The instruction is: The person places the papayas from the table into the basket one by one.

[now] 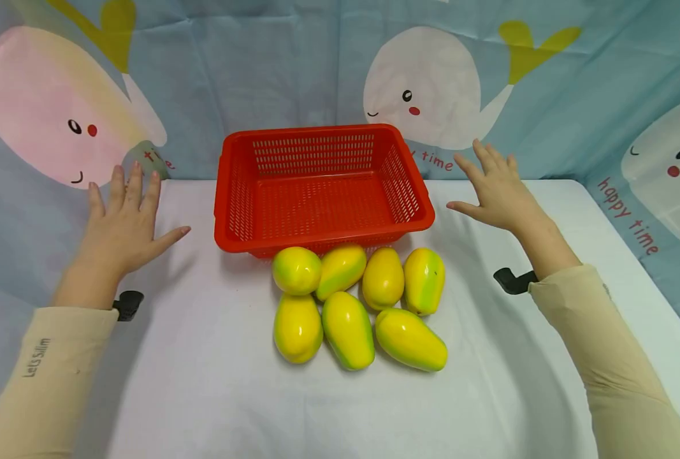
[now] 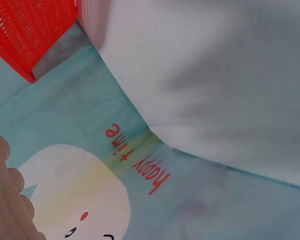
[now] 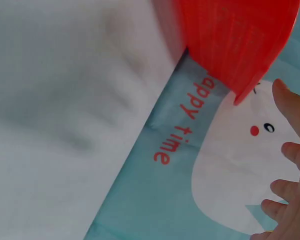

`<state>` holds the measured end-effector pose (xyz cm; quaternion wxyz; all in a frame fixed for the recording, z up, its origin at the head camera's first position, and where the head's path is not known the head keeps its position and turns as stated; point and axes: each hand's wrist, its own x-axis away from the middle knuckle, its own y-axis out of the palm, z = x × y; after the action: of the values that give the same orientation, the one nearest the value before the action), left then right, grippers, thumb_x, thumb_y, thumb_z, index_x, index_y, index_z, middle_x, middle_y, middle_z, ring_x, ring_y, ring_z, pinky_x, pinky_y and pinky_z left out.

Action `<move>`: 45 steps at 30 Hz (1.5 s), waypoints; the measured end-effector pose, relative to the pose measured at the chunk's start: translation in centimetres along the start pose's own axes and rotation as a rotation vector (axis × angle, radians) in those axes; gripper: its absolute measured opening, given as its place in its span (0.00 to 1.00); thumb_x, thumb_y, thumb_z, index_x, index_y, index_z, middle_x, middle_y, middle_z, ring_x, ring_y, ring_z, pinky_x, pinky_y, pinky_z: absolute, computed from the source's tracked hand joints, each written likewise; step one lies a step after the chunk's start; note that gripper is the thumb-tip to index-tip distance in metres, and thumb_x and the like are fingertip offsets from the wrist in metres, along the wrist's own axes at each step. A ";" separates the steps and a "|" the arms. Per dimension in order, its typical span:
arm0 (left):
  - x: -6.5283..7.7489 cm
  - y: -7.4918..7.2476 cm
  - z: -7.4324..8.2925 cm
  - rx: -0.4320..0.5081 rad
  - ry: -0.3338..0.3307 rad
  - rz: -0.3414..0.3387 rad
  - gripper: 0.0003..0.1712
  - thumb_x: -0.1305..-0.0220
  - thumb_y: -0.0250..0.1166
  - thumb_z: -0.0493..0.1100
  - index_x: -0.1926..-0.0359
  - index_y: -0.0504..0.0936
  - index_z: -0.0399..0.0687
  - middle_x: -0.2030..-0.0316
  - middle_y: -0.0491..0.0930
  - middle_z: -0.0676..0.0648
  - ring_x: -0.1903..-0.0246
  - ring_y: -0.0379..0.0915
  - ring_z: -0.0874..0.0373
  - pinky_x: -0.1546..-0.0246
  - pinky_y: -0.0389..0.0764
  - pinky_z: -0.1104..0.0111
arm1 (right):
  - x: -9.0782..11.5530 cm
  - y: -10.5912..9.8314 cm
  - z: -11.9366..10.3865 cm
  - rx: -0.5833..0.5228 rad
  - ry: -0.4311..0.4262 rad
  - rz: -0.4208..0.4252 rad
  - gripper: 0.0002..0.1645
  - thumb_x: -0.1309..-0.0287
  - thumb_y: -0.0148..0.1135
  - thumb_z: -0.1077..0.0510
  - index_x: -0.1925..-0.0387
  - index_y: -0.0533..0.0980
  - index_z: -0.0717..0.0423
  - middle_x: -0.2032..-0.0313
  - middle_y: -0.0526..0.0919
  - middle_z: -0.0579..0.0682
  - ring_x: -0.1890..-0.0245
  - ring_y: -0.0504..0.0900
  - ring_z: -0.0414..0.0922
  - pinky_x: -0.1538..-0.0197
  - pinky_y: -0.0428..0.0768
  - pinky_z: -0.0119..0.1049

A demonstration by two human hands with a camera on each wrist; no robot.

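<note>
My left hand (image 1: 123, 229), fingers spread and straight, hovers left of a red plastic basket (image 1: 220, 191) and holds nothing. On the basket's other side my right hand (image 1: 499, 190) is held up with its fingers apart, also holding nothing. In front of the basket lie several glossy yellow-green mango-like fruits in two rows, among them a rounder one (image 1: 296, 271) close to the basket's front rim and a long one (image 1: 411, 339) at the front right. Each wrist view shows a corner of the basket and part of the hand (image 2: 7, 195), (image 3: 292, 195).
A white cloth (image 1: 213, 395) covers the table. Behind it hangs a light blue curtain (image 1: 294, 70) printed with whales, close to the basket's back. Black wrist mounts (image 1: 129, 305) stick out from both beige sleeves (image 1: 58, 376).
</note>
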<state>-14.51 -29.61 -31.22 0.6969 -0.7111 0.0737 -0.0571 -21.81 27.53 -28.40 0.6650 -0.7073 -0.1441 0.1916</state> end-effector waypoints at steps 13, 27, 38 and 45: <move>0.5 2.7 3.5 0.158 -0.002 0.088 0.45 0.30 0.39 0.59 0.28 0.31 0.36 0.29 0.22 0.37 0.32 0.13 0.40 0.39 0.23 0.38 | 4.6 2.7 -0.8 -0.337 0.051 0.125 0.51 0.43 0.64 0.49 0.26 0.46 0.50 0.27 0.37 0.56 0.30 0.42 0.62 0.37 0.49 0.68; 0.3 3.0 7.8 0.304 0.086 0.165 0.42 0.29 0.39 0.57 0.28 0.37 0.32 0.28 0.33 0.35 0.29 0.24 0.41 0.36 0.29 0.41 | 7.2 6.5 -1.6 -0.861 -0.116 0.056 0.34 0.43 0.59 0.70 0.34 0.63 0.62 0.35 0.65 0.55 0.38 0.64 0.35 0.39 0.65 0.26; -0.2 3.0 8.4 0.283 0.089 0.175 0.40 0.29 0.42 0.52 0.28 0.40 0.32 0.28 0.35 0.36 0.29 0.28 0.43 0.35 0.29 0.42 | 6.2 8.5 -2.9 -0.979 -0.163 -0.182 0.35 0.42 0.59 0.65 0.34 0.61 0.64 0.34 0.62 0.62 0.36 0.62 0.47 0.38 0.62 0.58; -0.3 3.4 8.8 0.351 0.086 0.200 0.37 0.29 0.43 0.50 0.29 0.45 0.31 0.28 0.42 0.36 0.28 0.31 0.44 0.34 0.29 0.44 | 6.3 9.0 -3.5 -1.048 -0.135 -0.258 0.40 0.45 0.63 0.64 0.32 0.58 0.59 0.34 0.63 0.56 0.38 0.62 0.39 0.37 0.54 0.65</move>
<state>-13.32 -21.00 -34.83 0.8085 -0.5648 0.1625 -0.0300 -15.07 26.67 -37.70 0.2310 -0.9068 -0.3481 0.0559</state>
